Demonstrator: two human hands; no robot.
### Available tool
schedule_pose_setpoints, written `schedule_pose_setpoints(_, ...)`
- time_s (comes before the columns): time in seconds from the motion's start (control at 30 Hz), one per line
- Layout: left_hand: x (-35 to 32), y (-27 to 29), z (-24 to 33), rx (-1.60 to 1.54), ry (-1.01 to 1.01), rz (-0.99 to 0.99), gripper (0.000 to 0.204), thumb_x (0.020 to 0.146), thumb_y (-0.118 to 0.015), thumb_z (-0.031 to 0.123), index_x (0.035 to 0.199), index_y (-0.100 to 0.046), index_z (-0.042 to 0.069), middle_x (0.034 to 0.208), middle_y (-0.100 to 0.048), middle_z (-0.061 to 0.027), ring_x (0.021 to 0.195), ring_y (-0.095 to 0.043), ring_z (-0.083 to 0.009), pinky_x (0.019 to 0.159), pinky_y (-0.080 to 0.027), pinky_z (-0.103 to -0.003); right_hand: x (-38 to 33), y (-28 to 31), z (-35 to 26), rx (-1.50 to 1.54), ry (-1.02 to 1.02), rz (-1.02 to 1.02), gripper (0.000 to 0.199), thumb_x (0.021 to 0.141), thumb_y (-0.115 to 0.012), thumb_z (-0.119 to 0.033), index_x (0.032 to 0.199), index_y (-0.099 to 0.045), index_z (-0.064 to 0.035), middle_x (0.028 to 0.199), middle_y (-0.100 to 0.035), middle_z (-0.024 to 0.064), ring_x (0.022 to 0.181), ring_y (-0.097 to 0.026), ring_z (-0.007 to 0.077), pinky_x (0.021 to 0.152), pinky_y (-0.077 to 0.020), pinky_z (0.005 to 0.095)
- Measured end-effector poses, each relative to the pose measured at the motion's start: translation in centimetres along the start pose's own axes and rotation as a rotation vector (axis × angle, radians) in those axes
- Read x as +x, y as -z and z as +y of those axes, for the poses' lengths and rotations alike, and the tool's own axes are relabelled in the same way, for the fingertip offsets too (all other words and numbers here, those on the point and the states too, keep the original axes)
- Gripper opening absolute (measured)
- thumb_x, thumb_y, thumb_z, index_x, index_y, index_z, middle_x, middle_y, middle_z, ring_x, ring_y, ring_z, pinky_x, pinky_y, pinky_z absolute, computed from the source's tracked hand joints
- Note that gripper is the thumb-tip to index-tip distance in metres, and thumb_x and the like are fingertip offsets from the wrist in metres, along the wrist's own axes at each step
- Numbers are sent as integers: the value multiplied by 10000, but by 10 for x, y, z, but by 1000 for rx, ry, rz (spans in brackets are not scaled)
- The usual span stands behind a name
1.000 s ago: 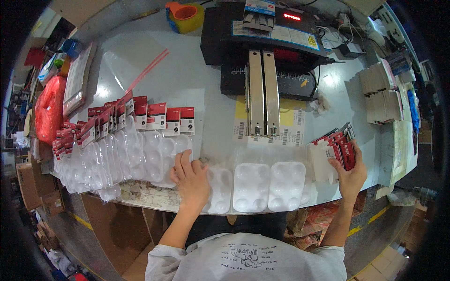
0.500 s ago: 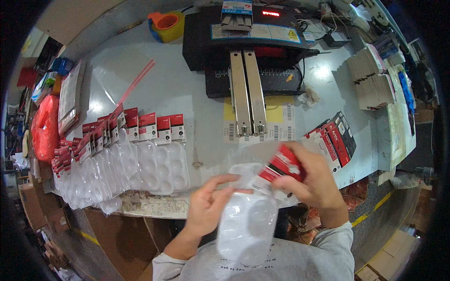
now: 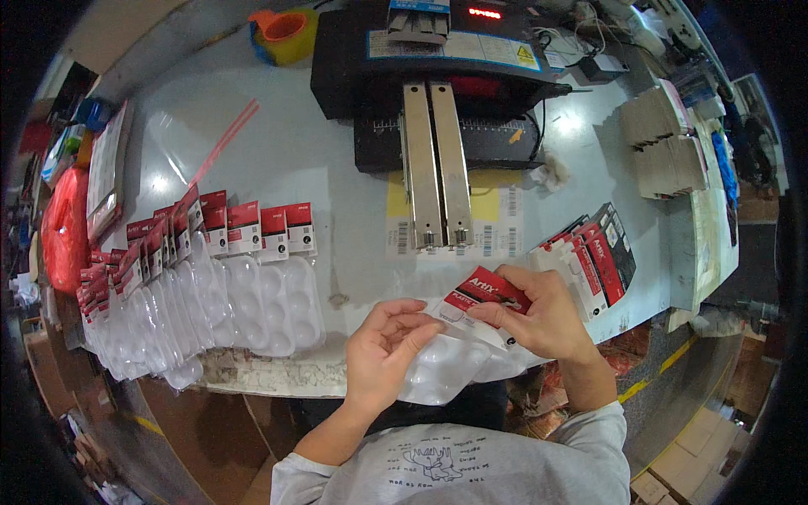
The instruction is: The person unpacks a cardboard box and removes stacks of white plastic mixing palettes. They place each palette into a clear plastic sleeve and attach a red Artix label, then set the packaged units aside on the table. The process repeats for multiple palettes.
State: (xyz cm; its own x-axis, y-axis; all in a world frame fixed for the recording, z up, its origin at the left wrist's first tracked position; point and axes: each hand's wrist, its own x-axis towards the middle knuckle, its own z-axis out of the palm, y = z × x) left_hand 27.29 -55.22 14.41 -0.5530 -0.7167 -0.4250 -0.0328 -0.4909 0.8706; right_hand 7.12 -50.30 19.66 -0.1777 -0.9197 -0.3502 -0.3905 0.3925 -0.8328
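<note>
- At the near edge of a pale grey table [image 3: 311,151], a person holds a clear plastic blister tray [image 3: 450,370] in both hands, just above and overhanging that edge.
- The left hand [image 3: 383,349] supports the tray from its left side, fingers curled together under and against the moulded plastic, thumb on top.
- The right hand [image 3: 543,316] pinches a red-and-white printed card [image 3: 486,295] between thumb and fingertips, pressing it against the upper end of the tray.
- To the left, along the near-left edge, a fanned row of finished blister packs [image 3: 210,286] lies overlapped, each clear tray topped with a red card.
- Just right of the hands, near the right edge, a stack of loose red and black cards [image 3: 593,252] sits fanned out.
- At the far middle of the table stands a black sealing machine [image 3: 438,76] with two metal bars [image 3: 438,160] reaching toward the person over yellow and white papers [image 3: 497,219].
- A roll of orange and yellow tape [image 3: 282,34] rests at the far-left corner; a red strip [image 3: 223,143] lies slantwise on the left half of the table.
- Stacks of brown cardboard pieces [image 3: 665,143] sit by the far-right edge.
- A red plastic bag [image 3: 63,227] hangs off the left edge.
</note>
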Motion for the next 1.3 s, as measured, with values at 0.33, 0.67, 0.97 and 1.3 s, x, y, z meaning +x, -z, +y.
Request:
schedule_pose_setpoints(0.33,-5,-3,-3,135,-5,17,152,889,-633,125,918,-663,-21,773,-677,-20,694,-557,-34,631,-445,-190,3,-5,7,-140,142,-27,333,798,-696,-349,874,-619,-34,649,-580,177,566,-565,339,538,-442,369)
schedule_pose_setpoints(0.67,-3,-4,-7,347,-122,227,157,884,-636,124,879,-662,-31,735,-620,24,613,-460,-26,546,-353,-189,4,6,24,-29,111,92,322,725,-772,-281,876,-661,-19,641,-616,92,545,-557,179,536,-439,279)
schedule_pose_setpoints(0.97,1,5,-18,159,-201,319,212,924,-597,168,906,-664,-32,743,-600,27,642,-436,-41,581,-373,-199,-16,-16,54,538,-257,-102,197,870,-641,-142,895,-676,50,742,-663,84,579,-613,106,504,-488,227)
schedule_pose_setpoints(1.3,43,3,-23,500,-203,369,291,990,-420,199,787,-477,-3,667,-493,-55,652,-437,-108,617,-388,-261,27,-26,55,723,-247,47,203,908,-581,-158,824,-628,20,690,-626,56,568,-606,115,510,-473,226)
